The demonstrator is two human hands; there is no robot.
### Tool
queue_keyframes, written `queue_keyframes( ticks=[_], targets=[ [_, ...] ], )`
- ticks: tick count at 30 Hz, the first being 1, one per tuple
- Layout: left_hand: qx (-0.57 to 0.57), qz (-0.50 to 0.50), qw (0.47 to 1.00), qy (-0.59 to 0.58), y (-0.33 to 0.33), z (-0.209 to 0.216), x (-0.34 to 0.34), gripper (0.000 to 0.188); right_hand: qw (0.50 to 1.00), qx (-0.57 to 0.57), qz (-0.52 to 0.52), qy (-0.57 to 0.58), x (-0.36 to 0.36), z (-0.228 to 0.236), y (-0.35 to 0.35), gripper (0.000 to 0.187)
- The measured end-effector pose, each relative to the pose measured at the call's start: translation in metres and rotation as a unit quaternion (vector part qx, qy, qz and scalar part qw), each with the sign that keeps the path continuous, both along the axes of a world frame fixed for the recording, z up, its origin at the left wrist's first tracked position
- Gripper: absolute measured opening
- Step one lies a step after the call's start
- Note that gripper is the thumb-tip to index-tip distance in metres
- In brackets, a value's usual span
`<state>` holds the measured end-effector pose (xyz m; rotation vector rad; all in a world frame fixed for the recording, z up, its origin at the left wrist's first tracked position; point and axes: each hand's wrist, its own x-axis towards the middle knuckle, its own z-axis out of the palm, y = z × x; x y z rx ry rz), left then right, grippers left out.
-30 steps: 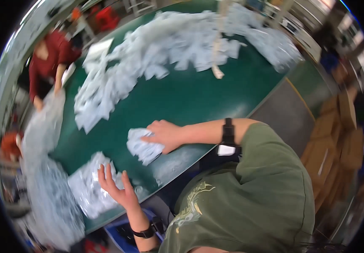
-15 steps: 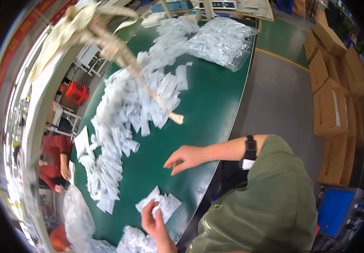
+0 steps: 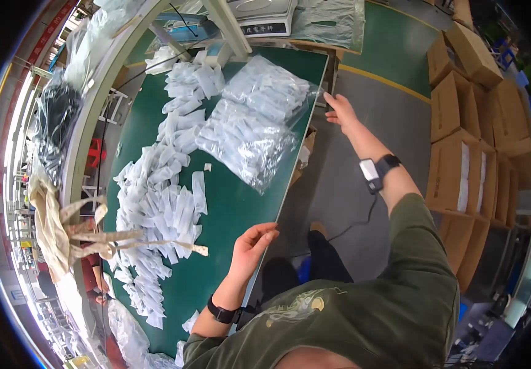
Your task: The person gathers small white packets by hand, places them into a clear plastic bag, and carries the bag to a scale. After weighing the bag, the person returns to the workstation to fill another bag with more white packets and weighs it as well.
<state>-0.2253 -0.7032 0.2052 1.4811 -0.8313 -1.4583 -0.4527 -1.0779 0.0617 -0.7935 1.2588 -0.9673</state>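
Note:
My right hand [image 3: 341, 114] is open, fingers apart, just beyond the table's right edge. Its fingertips are close to the loose clear edge of a large plastic bag [image 3: 250, 144] packed with small whitish pouches; I cannot tell whether they touch it. The bag bulges in two parts, and it may be two bags. Near the table's edge, closer to me, my left hand [image 3: 253, 249] hovers with fingers stretched out and thumb close to them; nothing shows in it. A long heap of loose whitish pouches [image 3: 155, 212] lies left of the bag on the green table [image 3: 216, 212].
A scale [image 3: 260, 18] stands past the table's far end. Beige cloth strips [image 3: 136, 238] hang from the frame over the left side. Open cardboard boxes [image 3: 453, 111] are stacked at right, across the grey floor. A cable hangs from my right wrist device [image 3: 373, 171].
My view has turned and shifted toward the far end. My right hand has reached out toward the bag's right side. My left hand has moved away from the small pile of pouches at the near end.

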Motion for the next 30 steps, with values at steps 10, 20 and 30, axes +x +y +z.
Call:
queue_keyframes(
  ticks=[10,20,30],
  targets=[
    [0.026,0.075,0.995,0.068,-0.174,-0.040,-0.007,0.029,0.932,0.076,0.313,0.166,0.037,-0.033,-0.142,0.034],
    [0.232,0.307,0.808,0.447,-0.316,-0.120,-0.046,0.075,0.906,-0.040,0.421,-0.013,0.039,0.083,-0.186,0.023],
    [-0.105,0.324,0.803,0.490,-0.458,-0.081,-0.076,0.087,0.633,-0.243,0.725,-0.119,0.057,0.227,-0.259,0.037]
  ],
)
